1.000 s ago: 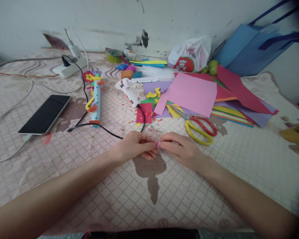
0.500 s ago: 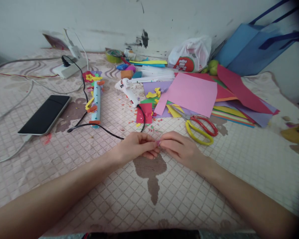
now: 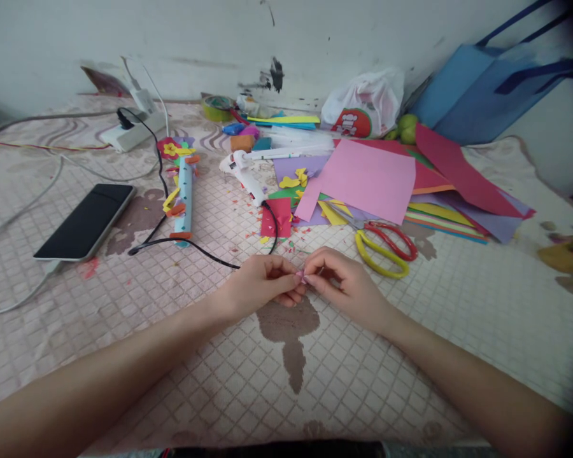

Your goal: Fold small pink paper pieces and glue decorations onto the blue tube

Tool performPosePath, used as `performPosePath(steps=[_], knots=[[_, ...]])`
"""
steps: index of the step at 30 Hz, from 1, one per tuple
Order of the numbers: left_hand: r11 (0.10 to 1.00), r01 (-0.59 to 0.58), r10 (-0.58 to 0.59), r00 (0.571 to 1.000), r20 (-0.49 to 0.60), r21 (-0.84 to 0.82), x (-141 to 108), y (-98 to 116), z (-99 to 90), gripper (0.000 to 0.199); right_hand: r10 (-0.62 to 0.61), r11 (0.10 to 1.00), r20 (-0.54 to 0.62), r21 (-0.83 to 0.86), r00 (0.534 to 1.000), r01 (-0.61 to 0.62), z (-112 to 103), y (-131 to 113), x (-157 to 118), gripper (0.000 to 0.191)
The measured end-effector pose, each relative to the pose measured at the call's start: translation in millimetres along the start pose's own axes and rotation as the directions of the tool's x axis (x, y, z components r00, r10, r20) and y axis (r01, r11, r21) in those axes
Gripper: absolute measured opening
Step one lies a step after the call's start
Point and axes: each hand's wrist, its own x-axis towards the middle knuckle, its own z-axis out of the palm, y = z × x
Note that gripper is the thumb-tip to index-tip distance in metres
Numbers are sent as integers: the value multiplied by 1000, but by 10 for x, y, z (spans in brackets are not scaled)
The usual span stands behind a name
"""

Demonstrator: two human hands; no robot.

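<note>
Between the fingertips of both hands is a tiny pink paper piece (image 3: pixel 301 277), mostly covered by the fingers. My left hand (image 3: pixel 262 283) pinches it from the left, its other fingers curled below. From the right, my right hand (image 3: pixel 346 283) closes thumb and forefinger on the same piece. Scissors (image 3: pixel 382 253) with one yellow and one red handle lie just beyond my right hand. A white glue gun (image 3: pixel 246 178) rests farther back, its black cord running down close to my left hand. Small paper scraps (image 3: pixel 291 245) are scattered beyond the fingers.
A light blue paper strip with colourful cutouts (image 3: pixel 184 197) lies left of the glue gun. Farther left are a phone (image 3: pixel 86 222) on a cable and a power strip (image 3: pixel 131 130). Coloured paper sheets (image 3: pixel 367 178), a plastic bag (image 3: pixel 365 102) and a blue bag (image 3: pixel 463 95) occupy the back right.
My right hand's fingers have shifted, with the thumb now lower and apart from the curled forefinger. A little more of the pink piece shows. My left hand has barely moved.
</note>
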Motion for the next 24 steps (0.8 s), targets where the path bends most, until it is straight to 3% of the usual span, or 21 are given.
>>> performPosePath(steps=[6,15,24], knots=[[1000,-23,23,1000,-6,12,-3,-21,18,13,127,982,22,140,992,-129,17,-31,-11,9],[999,-37,37,999,-27,8,-27,-21,29,14,147,970,5,197,989,-145,23,-29,-22,7],[999,-49,49,998,-38,-10,-31,-26,39,15,14,997,-40,70,999,-12,5,-35,-30,7]])
